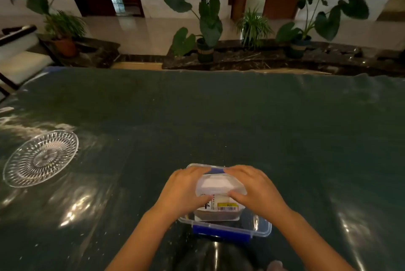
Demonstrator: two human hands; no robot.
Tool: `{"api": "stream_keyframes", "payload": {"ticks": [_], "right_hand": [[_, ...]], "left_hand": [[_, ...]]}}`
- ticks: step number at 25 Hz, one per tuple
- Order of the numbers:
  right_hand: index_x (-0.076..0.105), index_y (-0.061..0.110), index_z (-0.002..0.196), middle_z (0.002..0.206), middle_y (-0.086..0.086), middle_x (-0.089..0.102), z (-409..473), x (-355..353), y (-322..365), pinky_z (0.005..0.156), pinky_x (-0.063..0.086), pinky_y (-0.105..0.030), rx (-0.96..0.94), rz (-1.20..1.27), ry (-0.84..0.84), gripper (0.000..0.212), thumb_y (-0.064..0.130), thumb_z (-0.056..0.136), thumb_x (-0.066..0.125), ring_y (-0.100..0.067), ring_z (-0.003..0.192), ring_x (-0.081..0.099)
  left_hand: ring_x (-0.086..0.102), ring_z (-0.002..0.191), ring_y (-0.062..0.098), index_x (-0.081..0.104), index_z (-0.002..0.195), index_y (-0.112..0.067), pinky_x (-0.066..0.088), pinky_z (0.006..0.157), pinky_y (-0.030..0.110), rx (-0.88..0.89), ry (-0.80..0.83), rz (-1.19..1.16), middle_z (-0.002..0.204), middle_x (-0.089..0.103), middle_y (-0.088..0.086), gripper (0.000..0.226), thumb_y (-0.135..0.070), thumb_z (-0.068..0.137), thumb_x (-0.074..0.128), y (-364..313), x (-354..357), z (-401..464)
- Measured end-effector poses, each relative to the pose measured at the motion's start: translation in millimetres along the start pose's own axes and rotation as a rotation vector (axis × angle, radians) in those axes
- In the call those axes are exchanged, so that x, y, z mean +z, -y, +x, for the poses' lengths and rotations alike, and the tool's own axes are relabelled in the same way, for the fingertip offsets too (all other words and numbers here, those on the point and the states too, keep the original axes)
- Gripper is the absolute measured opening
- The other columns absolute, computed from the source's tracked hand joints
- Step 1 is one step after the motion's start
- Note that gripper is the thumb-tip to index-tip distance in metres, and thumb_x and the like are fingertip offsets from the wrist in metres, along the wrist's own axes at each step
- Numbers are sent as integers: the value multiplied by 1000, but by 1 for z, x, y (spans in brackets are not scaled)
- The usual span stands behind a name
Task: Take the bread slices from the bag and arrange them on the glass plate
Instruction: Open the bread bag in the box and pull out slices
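A clear plastic bag of bread slices (219, 185), with a barcode label on its near end, sits in a clear plastic box with blue clips (260, 227) near the table's front edge. My left hand (186, 189) grips the bag's left side and my right hand (254, 187) grips its right side. The white bread shows through the bag between my fingers. The cut-glass plate (15, 174) lies bare at the far left of the table, well apart from both hands.
The table (219, 117) is covered with a dark green cloth under glossy plastic film. Potted plants (206, 29) and a stone ledge stand beyond its far edge. A chair (19, 66) stands at the far left corner.
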State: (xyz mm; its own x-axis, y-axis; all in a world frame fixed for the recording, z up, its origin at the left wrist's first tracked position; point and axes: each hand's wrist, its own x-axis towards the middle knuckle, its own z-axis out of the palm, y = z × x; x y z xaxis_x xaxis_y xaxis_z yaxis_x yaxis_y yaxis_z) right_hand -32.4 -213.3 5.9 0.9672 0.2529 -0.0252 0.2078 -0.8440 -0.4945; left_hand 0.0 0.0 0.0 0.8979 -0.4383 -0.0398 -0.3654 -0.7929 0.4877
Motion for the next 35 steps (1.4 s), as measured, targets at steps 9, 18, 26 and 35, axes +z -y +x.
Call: {"api": "stream_keyframes", "payload": {"ticks": [9, 18, 26, 35], "right_hand": [[66, 25, 109, 112, 3, 68, -2, 13, -6, 94, 47, -30, -13, 95, -161, 28, 26, 81, 65, -9, 106, 58], [69, 29, 94, 93, 15, 62, 15, 1, -7, 77, 47, -16, 200, 382, -67, 19, 18, 79, 65, -3, 91, 58], [59, 35, 114, 106, 19, 60, -3, -11, 0, 85, 50, -20, 31, 291, 3, 39, 30, 76, 67, 0, 99, 57], [67, 22, 104, 103, 4, 64, 0, -15, 3, 79, 50, -17, 77, 341, -171, 23, 17, 82, 64, -7, 94, 59]], "left_hand": [[56, 100, 0, 63, 110, -31, 51, 88, 23, 70, -43, -105, 110, 65, -10, 28, -28, 82, 63, 12, 11, 5], [53, 111, 4, 50, 121, -32, 50, 90, 20, 178, -59, 8, 125, 55, -11, 38, -24, 85, 60, 9, 3, 3], [65, 90, 2, 66, 92, -36, 55, 69, 17, -139, -37, -535, 91, 67, -14, 21, -17, 83, 64, 3, -9, 4], [59, 83, -6, 66, 98, -29, 51, 75, 13, 177, -180, -181, 93, 64, -16, 18, -23, 81, 67, 1, -18, -1]]}}
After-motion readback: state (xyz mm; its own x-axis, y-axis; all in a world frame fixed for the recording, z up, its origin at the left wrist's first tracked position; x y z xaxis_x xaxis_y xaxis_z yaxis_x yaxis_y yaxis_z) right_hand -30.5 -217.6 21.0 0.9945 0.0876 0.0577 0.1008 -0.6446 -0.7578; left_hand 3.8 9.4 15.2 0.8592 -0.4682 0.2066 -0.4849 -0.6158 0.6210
